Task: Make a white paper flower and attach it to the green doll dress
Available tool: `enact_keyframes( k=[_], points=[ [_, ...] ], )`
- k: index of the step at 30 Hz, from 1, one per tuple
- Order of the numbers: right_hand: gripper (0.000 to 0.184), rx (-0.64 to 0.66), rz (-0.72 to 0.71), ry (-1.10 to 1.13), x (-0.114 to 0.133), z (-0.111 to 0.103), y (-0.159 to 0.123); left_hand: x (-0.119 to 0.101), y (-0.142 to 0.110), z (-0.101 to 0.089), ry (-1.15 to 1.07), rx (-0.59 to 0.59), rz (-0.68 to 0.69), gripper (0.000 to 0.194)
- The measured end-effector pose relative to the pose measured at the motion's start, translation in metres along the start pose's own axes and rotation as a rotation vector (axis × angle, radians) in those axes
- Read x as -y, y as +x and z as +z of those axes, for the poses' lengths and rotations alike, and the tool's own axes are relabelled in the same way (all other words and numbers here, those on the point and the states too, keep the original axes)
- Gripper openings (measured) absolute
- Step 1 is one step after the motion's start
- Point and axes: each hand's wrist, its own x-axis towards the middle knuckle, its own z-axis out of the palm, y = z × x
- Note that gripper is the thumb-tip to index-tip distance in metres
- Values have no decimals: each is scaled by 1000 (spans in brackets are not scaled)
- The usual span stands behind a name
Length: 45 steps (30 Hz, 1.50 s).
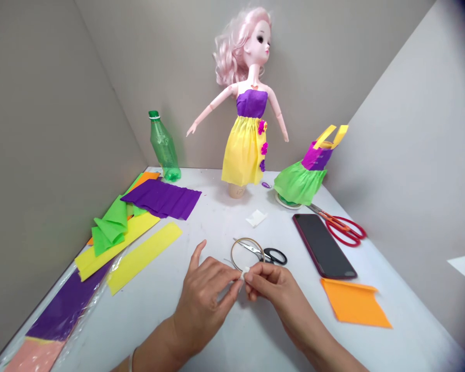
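Low in the middle of the head view, a small white piece, perhaps paper or tape, is pinched between both hands. My left hand grips its left side with thumb and index finger, the little finger raised. My right hand closes thumb and index finger on its right side. A short thin strand or wire shows just below the piece; its kind is unclear. Right behind my fingertips lies a thin tan ring. Black-handled scissors lie partly within and beside it. Farther back is a crumpled white scrap.
A pink-haired doll in a paper dress stands at the back. Left are a green bottle, purple crepe paper and yellow strips. Right are a small dress, red scissors, a phone and orange paper.
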Motion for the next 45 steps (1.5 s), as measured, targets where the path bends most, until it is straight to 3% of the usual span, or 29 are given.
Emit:
enact_keyframes(
  k=[15, 45],
  points=[
    [24, 37, 23, 119, -4, 1, 0, 3, -2, 1, -3, 7, -10, 10],
    [26, -24, 25, 140, -11, 3, 2, 3, 2, -2, 51, -18, -12, 8]
  ],
)
